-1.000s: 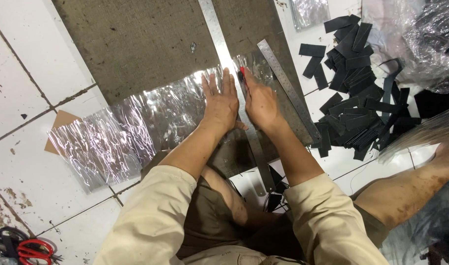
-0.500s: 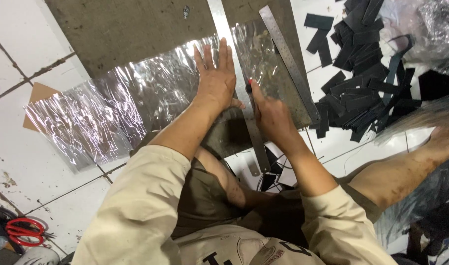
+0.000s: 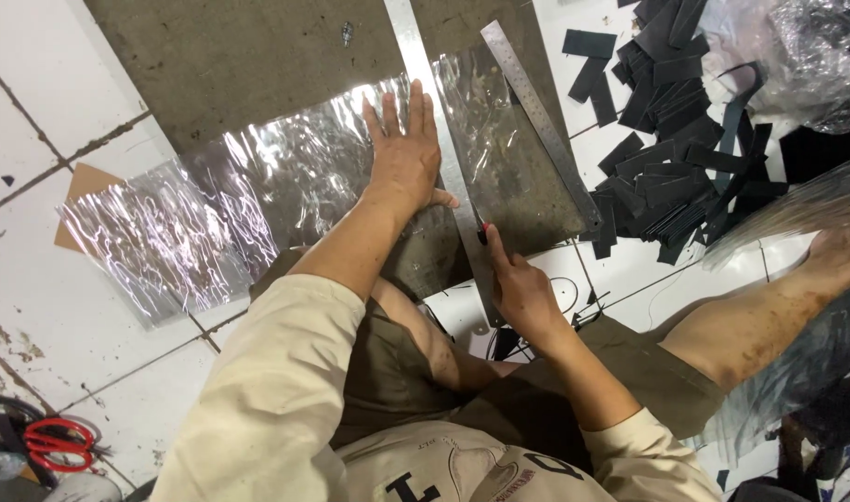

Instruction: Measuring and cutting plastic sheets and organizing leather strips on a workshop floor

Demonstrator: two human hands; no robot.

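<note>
My left hand [image 3: 404, 153] lies flat, fingers spread, on a crinkled clear plastic sheet [image 3: 239, 204] and presses it down beside a long steel ruler [image 3: 434, 121]. The sheet is spread over a grey-brown board [image 3: 248, 56] on the tiled floor. My right hand [image 3: 518, 288] grips a small red-handled cutter [image 3: 481, 230] whose tip sits against the ruler's right edge, near the sheet's near edge. A second steel ruler [image 3: 536, 116] lies slanted on the sheet to the right.
A heap of black cut strips [image 3: 676, 158] covers the floor at right, next to crumpled clear plastic bags [image 3: 797, 46]. Red-handled scissors [image 3: 48, 442] lie at bottom left. My bare leg [image 3: 759, 325] stretches out to the right. A brown cardboard piece [image 3: 81, 186] pokes out from under the sheet.
My right hand has drawn the cutter down along the ruler toward me, from beside the left hand to the sheet's near edge. My left hand stayed pressed on the sheet.
</note>
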